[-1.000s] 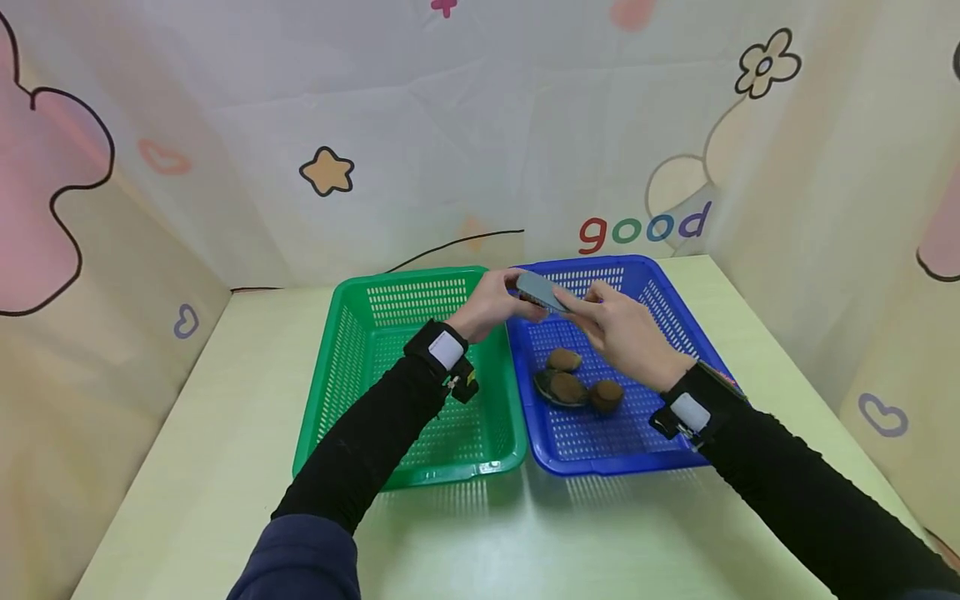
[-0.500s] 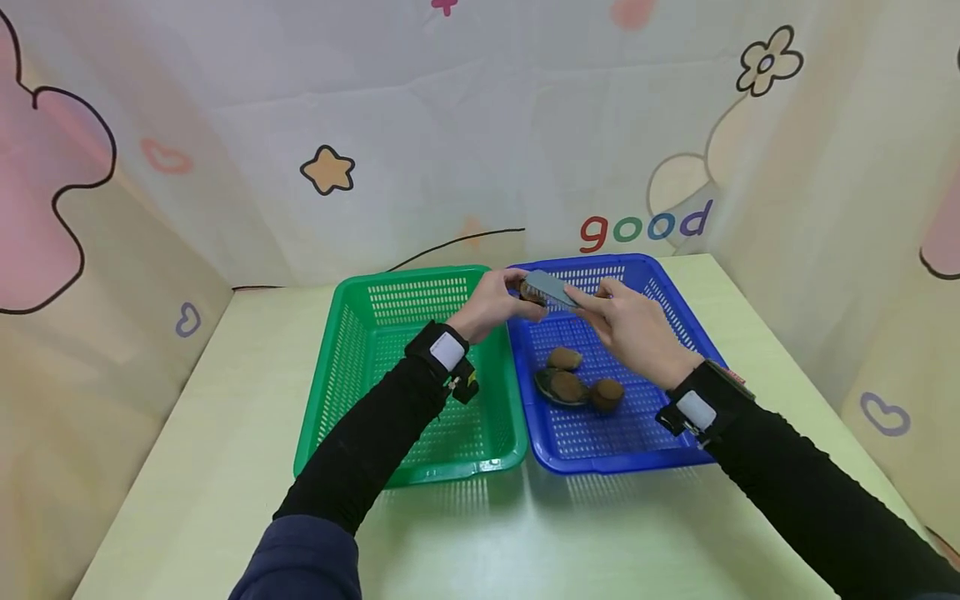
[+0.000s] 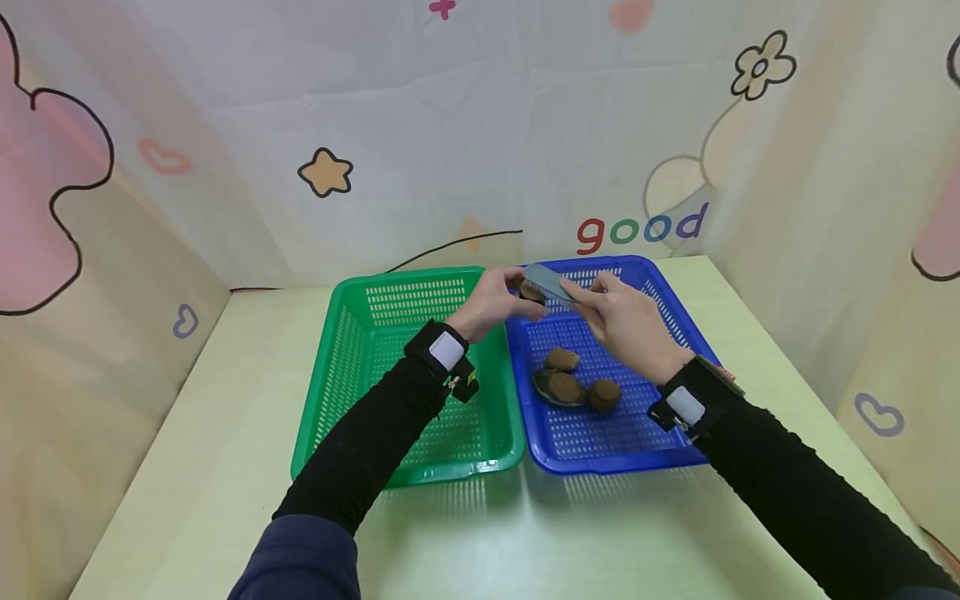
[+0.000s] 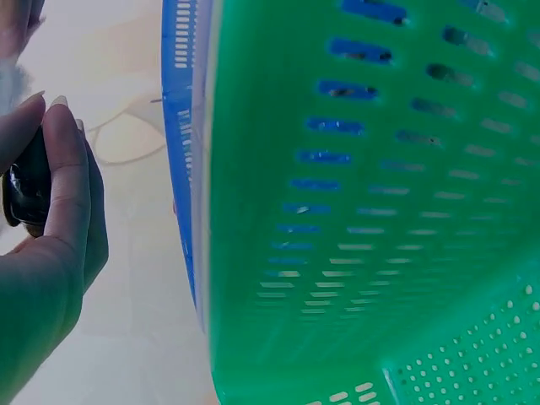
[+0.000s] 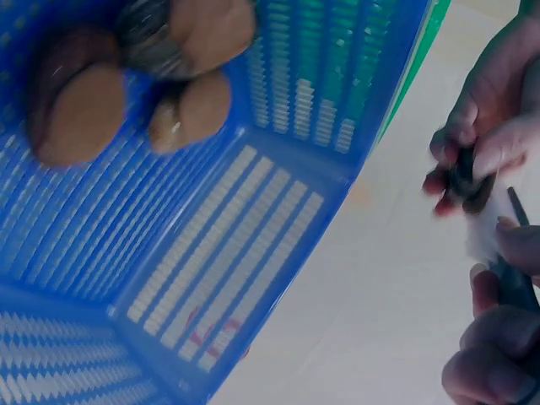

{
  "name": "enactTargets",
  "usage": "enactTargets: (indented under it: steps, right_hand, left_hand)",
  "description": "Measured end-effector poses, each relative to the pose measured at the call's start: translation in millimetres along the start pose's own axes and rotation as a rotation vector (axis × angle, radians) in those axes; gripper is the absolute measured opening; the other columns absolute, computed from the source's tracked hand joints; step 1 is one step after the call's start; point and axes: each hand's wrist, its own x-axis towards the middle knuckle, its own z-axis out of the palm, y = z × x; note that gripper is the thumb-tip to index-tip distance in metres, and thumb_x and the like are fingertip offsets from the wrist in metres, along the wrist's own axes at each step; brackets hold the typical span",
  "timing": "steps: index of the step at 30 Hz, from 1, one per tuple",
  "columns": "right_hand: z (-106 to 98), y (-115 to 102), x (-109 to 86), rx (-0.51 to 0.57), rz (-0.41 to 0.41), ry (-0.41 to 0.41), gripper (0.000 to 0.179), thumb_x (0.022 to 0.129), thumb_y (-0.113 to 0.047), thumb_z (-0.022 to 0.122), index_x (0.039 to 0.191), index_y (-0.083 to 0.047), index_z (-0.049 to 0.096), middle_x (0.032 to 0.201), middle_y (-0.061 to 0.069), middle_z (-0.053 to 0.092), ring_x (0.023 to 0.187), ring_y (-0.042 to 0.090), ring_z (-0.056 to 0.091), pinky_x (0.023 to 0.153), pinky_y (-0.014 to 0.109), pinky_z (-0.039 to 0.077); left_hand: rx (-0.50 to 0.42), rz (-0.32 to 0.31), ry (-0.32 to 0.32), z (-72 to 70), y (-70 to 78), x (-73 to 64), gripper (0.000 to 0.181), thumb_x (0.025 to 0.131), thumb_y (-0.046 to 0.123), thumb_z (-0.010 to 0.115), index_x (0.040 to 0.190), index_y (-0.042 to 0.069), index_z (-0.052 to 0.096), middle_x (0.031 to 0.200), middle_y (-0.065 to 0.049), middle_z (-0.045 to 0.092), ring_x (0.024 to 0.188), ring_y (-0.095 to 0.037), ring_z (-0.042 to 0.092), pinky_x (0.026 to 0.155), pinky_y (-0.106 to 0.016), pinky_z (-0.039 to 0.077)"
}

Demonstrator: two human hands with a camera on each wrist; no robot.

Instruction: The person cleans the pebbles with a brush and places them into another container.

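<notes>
My left hand [image 3: 495,304] holds a small dark shellfish [image 3: 531,292] between thumb and fingers, above where the two baskets meet. It looks black and glossy in the left wrist view, where the hand partly covers the shellfish [image 4: 29,181]. My right hand [image 3: 630,327] grips a flat grey brush [image 3: 546,282] over the blue basket [image 3: 558,462], its head close to the shellfish. Pale bristles [image 5: 483,234] face the left hand in the right wrist view; whether they touch is unclear. More brown shellfish [image 3: 603,395] lie below, one with a dark rim.
A green basket [image 3: 450,477] stands left of the blue one, side by side on the pale table [image 3: 480,542]. Behind them hangs a printed cloth [image 3: 450,125], with more cloth along both sides. Dark bands with small cameras circle both wrists.
The brush has shifted slightly away from the left hand, then back a little, uncovering more of the shellfish. The left hand stays nearly still and keeps its hold.
</notes>
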Motion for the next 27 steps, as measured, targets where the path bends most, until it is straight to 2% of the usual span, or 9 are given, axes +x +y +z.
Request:
enactTargets:
  steps: [3, 6, 10, 14, 18, 21, 24, 27]
  right_hand:
    - [2.3, -4.6, 1.0, 0.030, -0.019, -0.001, 0.037, 0.093, -0.013, 0.063, 0.131, -0.013, 0.062, 0.081, 0.009, 0.051, 0.058, 0.015, 0.042, 0.049, 0.022, 0.032]
    - [-0.9, -5.0, -3.6, 0.042, -0.019, -0.026, 0.040, 0.092, -0.013, 0.065, 0.131, -0.015, 0.061, 0.080, 0.007, 0.049, 0.058, 0.014, 0.041, 0.049, 0.021, 0.032]
    - [-5.4, -2.5, -4.7, -0.005, 0.027, -0.024, 0.038, 0.091, -0.012, 0.067, 0.129, -0.014, 0.063, 0.078, 0.007, 0.050, 0.055, 0.015, 0.040, 0.047, 0.022, 0.030]
    - [-4.2, -5.3, 0.3, 0.006, 0.030, -0.031, 0.037, 0.093, -0.013, 0.063, 0.130, -0.012, 0.062, 0.079, 0.010, 0.051, 0.055, 0.016, 0.041, 0.047, 0.022, 0.030]
    - [-6.3, -7.6, -1.1, 0.036, 0.011, -0.058, 0.038, 0.093, -0.013, 0.064, 0.131, -0.013, 0.061, 0.079, 0.008, 0.050, 0.058, 0.015, 0.041, 0.048, 0.022, 0.032]
    - [-9.1, -4.9, -2.1, -0.012, 0.029, -0.046, 0.037, 0.092, -0.013, 0.066, 0.129, -0.014, 0.063, 0.077, 0.008, 0.050, 0.057, 0.015, 0.041, 0.047, 0.022, 0.031]
    - [-6.6, -3.8, 2.0, -0.032, 0.042, -0.031, 0.036, 0.093, -0.013, 0.064, 0.128, -0.012, 0.063, 0.077, 0.010, 0.050, 0.056, 0.017, 0.041, 0.046, 0.023, 0.030]
    - [-2.4, -6.1, 5.0, 0.005, 0.018, -0.037, 0.037, 0.094, -0.013, 0.062, 0.130, -0.012, 0.062, 0.079, 0.010, 0.051, 0.057, 0.017, 0.042, 0.047, 0.023, 0.030]
  left_hand:
    - [-0.003, 0.015, -0.002, 0.1, 1.2, -0.7, 0.038, 0.081, -0.001, 0.074, 0.116, 0.002, 0.062, 0.104, -0.012, 0.065, 0.089, -0.020, 0.062, 0.079, -0.029, 0.055]
    - [-0.005, 0.010, -0.001, -0.9, 1.0, -1.8, 0.044, 0.080, -0.002, 0.074, 0.122, 0.003, 0.060, 0.109, -0.012, 0.063, 0.095, -0.022, 0.059, 0.082, -0.030, 0.053]
    - [0.008, -0.005, -0.008, -1.2, -0.1, -2.1, 0.051, 0.081, 0.000, 0.074, 0.130, 0.005, 0.056, 0.109, -0.011, 0.060, 0.098, -0.023, 0.058, 0.084, -0.030, 0.053]
    - [0.004, 0.015, -0.021, -0.7, -0.6, -0.6, 0.044, 0.082, 0.001, 0.073, 0.124, 0.003, 0.059, 0.107, -0.012, 0.062, 0.094, -0.022, 0.061, 0.083, -0.032, 0.055]
    - [-0.005, 0.018, -0.003, -2.1, -1.8, 1.2, 0.044, 0.081, -0.002, 0.073, 0.124, 0.004, 0.060, 0.109, -0.013, 0.062, 0.096, -0.022, 0.059, 0.087, -0.036, 0.055]
    - [0.015, 0.002, 0.014, -2.1, -1.7, 2.3, 0.050, 0.081, 0.001, 0.074, 0.128, 0.007, 0.057, 0.111, -0.012, 0.061, 0.099, -0.022, 0.057, 0.088, -0.035, 0.053]
    - [0.041, 0.000, 0.008, -0.6, -0.7, 2.3, 0.048, 0.082, 0.004, 0.075, 0.127, 0.006, 0.057, 0.109, -0.011, 0.061, 0.097, -0.021, 0.058, 0.086, -0.033, 0.053]
    - [0.006, 0.010, 0.006, -0.9, -2.1, 2.4, 0.044, 0.082, 0.001, 0.074, 0.123, 0.005, 0.059, 0.106, -0.011, 0.062, 0.093, -0.021, 0.060, 0.086, -0.036, 0.054]
